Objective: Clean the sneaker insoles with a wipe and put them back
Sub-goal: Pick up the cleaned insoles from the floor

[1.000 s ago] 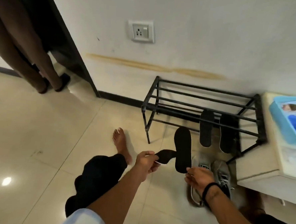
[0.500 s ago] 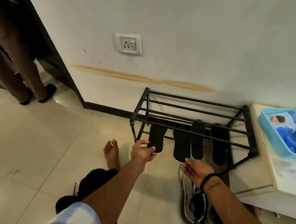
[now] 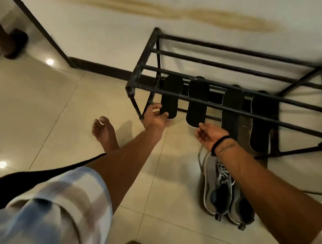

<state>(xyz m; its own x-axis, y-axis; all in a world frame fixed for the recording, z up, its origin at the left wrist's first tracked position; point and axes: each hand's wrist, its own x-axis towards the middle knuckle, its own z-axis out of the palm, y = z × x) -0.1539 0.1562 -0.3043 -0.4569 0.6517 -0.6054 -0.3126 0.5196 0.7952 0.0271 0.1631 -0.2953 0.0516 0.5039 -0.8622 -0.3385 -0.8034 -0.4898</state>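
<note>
From where the head camera looked down, four black insoles leaned in a row against the lower bars of a black metal shoe rack [image 3: 232,105]. The first insole [image 3: 170,96] stood directly ahead of the left hand [image 3: 155,117], its bottom edge meeting the fingertips; the thumb and fingers were spread loosely around that lower end, touching it at most, and I could not tell whether they pinched it. The second insole [image 3: 197,103] stood between the two hands, its bottom end just beyond the fingertips of the right hand [image 3: 209,136]. That hand lay palm up, fingers relaxed and slightly bent, holding nothing, a black band [image 3: 219,144] round its wrist. The third insole [image 3: 231,111] rose just beyond and to the right of the right hand, and the fourth insole [image 3: 261,120] stood further right, well apart from both hands. A pair of grey sneakers [image 3: 221,193] sat on the tiled floor [image 3: 44,105] below the right forearm, nearer the person than either hand. A bare foot [image 3: 104,132] rested on the tiles to the left of the left hand.
</note>
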